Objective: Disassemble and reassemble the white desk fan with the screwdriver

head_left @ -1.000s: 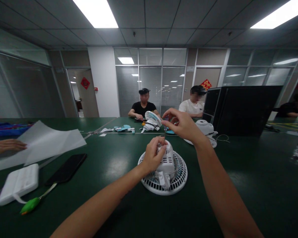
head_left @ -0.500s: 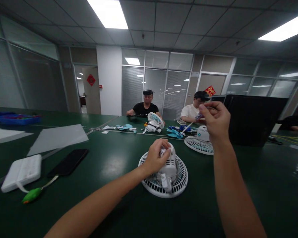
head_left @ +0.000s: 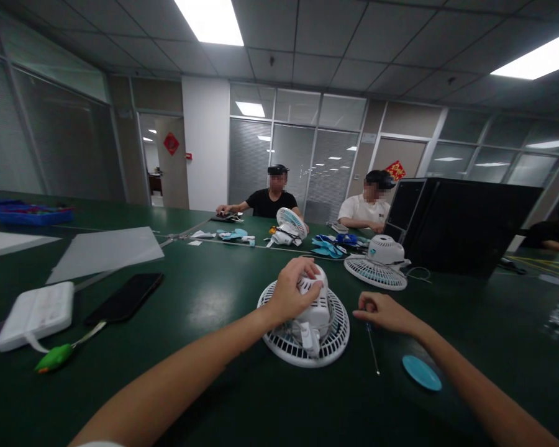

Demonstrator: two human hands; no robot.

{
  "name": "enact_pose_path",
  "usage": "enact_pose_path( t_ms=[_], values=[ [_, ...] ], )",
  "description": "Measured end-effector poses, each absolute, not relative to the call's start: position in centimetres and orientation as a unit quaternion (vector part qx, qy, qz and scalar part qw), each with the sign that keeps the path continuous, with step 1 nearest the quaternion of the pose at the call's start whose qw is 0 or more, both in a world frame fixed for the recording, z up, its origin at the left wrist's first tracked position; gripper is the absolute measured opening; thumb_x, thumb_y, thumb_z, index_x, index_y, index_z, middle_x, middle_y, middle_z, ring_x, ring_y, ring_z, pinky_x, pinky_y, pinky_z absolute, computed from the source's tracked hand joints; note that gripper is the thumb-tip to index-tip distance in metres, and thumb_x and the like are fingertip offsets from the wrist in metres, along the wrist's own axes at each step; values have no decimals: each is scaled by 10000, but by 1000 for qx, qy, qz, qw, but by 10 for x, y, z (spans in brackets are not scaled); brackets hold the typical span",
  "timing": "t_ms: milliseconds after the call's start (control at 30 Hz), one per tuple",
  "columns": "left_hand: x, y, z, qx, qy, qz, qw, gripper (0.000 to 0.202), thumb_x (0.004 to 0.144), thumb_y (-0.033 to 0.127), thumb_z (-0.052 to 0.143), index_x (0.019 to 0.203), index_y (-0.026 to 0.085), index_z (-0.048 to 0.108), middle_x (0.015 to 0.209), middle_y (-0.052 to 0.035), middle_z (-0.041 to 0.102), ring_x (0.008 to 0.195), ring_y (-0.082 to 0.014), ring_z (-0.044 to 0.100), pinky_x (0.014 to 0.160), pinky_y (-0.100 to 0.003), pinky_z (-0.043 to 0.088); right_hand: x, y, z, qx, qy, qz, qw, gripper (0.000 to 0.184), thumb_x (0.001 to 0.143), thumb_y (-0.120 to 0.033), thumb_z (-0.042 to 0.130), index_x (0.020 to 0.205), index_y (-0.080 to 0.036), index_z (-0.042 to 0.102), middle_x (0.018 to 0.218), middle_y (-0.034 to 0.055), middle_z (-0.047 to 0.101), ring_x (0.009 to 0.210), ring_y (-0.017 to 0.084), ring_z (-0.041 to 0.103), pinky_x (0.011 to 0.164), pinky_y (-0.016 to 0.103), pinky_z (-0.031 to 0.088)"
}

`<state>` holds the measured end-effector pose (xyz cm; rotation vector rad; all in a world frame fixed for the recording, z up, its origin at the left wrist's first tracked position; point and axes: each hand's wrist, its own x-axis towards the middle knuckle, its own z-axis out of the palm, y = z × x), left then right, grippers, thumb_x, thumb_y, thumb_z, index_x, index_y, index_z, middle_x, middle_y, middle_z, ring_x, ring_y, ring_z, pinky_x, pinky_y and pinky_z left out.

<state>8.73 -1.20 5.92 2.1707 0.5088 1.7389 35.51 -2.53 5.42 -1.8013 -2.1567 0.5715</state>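
Note:
A white desk fan point(head_left: 333, 347) lies grille-down on the green table, its motor housing upright and a white plug piece at its near side. My left hand point(head_left: 295, 288) is wrapped over the top of the housing. To the right of the fan, just above the tabletop, my right hand point(head_left: 382, 310) has its fingers closed at the blue handle of a screwdriver point(head_left: 373, 351). The thin shaft points toward me, and the hand hides most of the handle. Near my right forearm lies a light-blue disc point(head_left: 422, 372).
A second fan point(head_left: 375, 273) and a black box point(head_left: 466, 226) stand further right. Blue fan blades point(head_left: 328, 247) and another small fan point(head_left: 289, 228) lie ahead. A phone point(head_left: 125, 298), white power bank point(head_left: 37, 313) and paper point(head_left: 107, 251) are left. Two people sit opposite.
My right hand has come down from its raised position to the tabletop beside the fan, with the screwdriver. The left hand stays on the housing. The blue disc has come into sight.

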Motion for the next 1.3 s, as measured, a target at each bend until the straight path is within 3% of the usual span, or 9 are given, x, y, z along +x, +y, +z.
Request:
enact_pose_path(
  t_ms=[167,333,400,533,767,933,1067,1300],
  values=[
    [87,-11,60,763,174,606,139,142,793,202,603,714,211,485,865,-55,635,986,-239,611,950,-419,471,364,-31,47,-659,-735,147,59,355,857,-513,539,938,-192,669,843,76,706,773,232,653,639,319,452],
    [87,-13,60,763,166,608,143,108,787,184,604,754,209,504,859,-47,628,982,-229,613,963,-404,467,384,-53,55,-686,-712,140,54,524,838,-647,465,1045,-223,691,940,97,701,850,265,644,676,344,470],
    [88,-15,59,754,184,611,159,115,780,187,612,849,204,521,932,-61,632,1011,-231,610,978,-407,460,395,-70,58,-692,-703,158,46,558,792,-696,493,1000,-220,698,926,98,697,843,272,641,690,356,481],
    [90,-18,53,710,255,629,188,378,745,230,672,1072,191,488,1202,-121,585,1149,-267,565,1039,-442,413,412,-102,55,-690,-696,192,43,591,671,-679,656,1068,-243,681,1023,86,693,919,281,639,781,381,508],
    [88,-21,49,703,282,605,247,482,757,265,710,1171,192,476,1239,-116,597,1149,-261,578,1044,-436,417,422,-115,52,-667,-711,200,100,556,700,-579,705,1160,-267,678,1242,89,650,1107,309,608,956,419,492],
    [87,-22,51,699,278,608,255,495,742,248,725,1166,195,474,1249,-117,606,1153,-262,586,1041,-436,424,391,-96,86,-602,-741,187,233,551,729,-558,709,1172,-234,669,1231,112,646,1089,309,614,816,396,565],
    [87,-22,51,701,277,605,258,508,749,255,720,1175,190,451,1270,-130,605,1181,-264,577,1060,-451,407,338,-69,116,-497,-775,181,345,506,714,-511,753,1124,-222,685,1185,102,652,1085,290,614,817,385,564],
    [87,-18,49,695,270,607,273,606,719,262,735,1213,190,392,1277,-143,605,1187,-270,590,1048,-457,432,259,-32,139,-390,-856,107,322,380,795,-454,693,1099,-227,722,1101,89,674,1007,252,629,739,356,531]
  ],
)
